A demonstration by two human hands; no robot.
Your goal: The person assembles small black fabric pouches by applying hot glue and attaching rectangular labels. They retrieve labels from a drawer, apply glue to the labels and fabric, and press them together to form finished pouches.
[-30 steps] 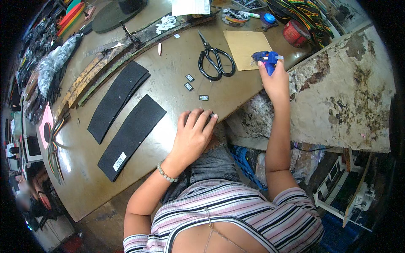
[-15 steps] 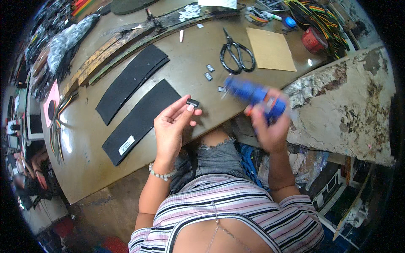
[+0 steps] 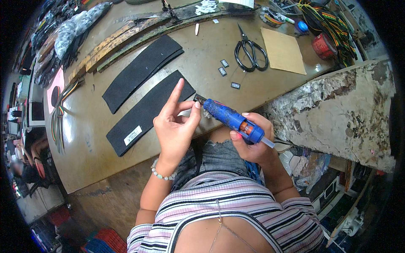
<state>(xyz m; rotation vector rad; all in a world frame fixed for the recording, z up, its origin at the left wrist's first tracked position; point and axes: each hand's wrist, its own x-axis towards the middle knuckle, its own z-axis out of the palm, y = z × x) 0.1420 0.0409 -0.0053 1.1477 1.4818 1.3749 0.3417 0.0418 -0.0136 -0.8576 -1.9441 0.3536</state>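
A blue hot glue gun [image 3: 225, 114] with a clear glue stick out of its back end is gripped in my right hand [image 3: 253, 141]. Its nozzle meets a small black label [image 3: 197, 98] that my left hand [image 3: 177, 120] pinches between thumb and a finger, index finger pointing up. The nozzle hides part of this label. Just beyond my left hand lies a black fabric strip [image 3: 147, 114] with a white label [image 3: 133, 135] on its near end. A second set of black strips [image 3: 141, 71] rests farther back. Several small black labels [image 3: 222, 71] are scattered on the table.
Black-handled scissors [image 3: 252, 55] lie beside a tan cardboard sheet [image 3: 282, 50]. At the far right stand a red tape roll [image 3: 324, 46] and a bundle of striped cords [image 3: 333, 25]. Long wooden bars [image 3: 126, 44] cross the back, near plastic-wrapped goods [image 3: 80, 29].
My right hand has brought the glue gun left and down, so its nozzle now reaches the small label in my left hand. My left index finger has lifted away.
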